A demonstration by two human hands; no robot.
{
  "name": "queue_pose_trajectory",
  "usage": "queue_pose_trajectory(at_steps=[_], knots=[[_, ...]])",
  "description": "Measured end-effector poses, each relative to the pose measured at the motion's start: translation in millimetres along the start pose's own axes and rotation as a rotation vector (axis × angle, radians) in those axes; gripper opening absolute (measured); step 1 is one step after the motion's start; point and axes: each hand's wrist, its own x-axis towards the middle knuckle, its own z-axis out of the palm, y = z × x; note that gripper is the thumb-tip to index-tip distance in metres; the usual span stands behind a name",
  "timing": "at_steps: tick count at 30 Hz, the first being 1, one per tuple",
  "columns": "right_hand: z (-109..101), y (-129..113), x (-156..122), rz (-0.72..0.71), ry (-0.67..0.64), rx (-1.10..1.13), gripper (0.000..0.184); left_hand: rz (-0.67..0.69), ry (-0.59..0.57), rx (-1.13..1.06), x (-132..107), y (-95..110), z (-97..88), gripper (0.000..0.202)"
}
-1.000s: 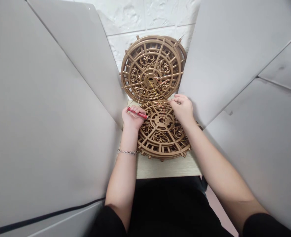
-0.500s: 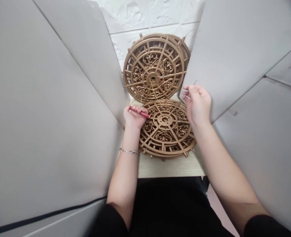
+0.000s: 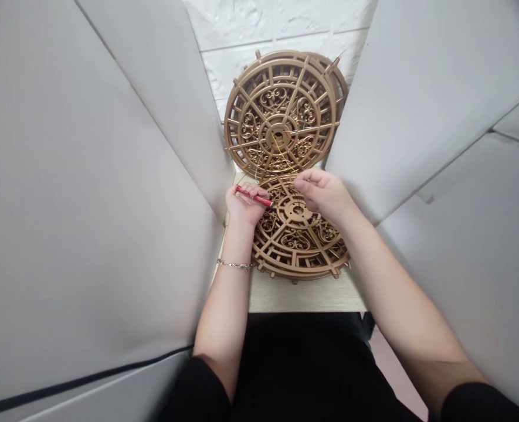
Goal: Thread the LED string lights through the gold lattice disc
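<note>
- Left hand [image 3: 245, 206], palm up mid-frame, grips a red stick [image 3: 254, 197].
- Right hand [image 3: 323, 190], pinched closed over the lower gold disc [image 3: 289, 213]; any held item is indiscernible.

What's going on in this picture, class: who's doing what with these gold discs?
A person's left hand grips a red pen-shaped tool at the left side of the lower gold disc, which lies on a pale table. The right hand is over that disc, thumb and fingers pinched together; anything between them is too small to make out. Behind it, an upper gold disc stands upright, with a thin yellow wire near its centre.
</note>
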Motion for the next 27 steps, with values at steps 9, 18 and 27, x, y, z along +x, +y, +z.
queue_pose_trajectory(at_steps=[9,18,27], knots=[[6.0,2.3,0.6,-0.001,-0.169,0.006,0.027,-0.022,-0.025,-0.038,1.5,-0.4,-1.3,0.030],[4.3,2.4,-0.2,0.085,-0.251,-0.007,0.024,-0.016,-0.017,-0.038,-0.4,-0.4,0.3,0.032],[3.5,7.4,2.3,0.043,-0.081,-0.169,0.025,-0.040,-0.020,-0.071,-0.7,-2.6,1.7,0.034]])
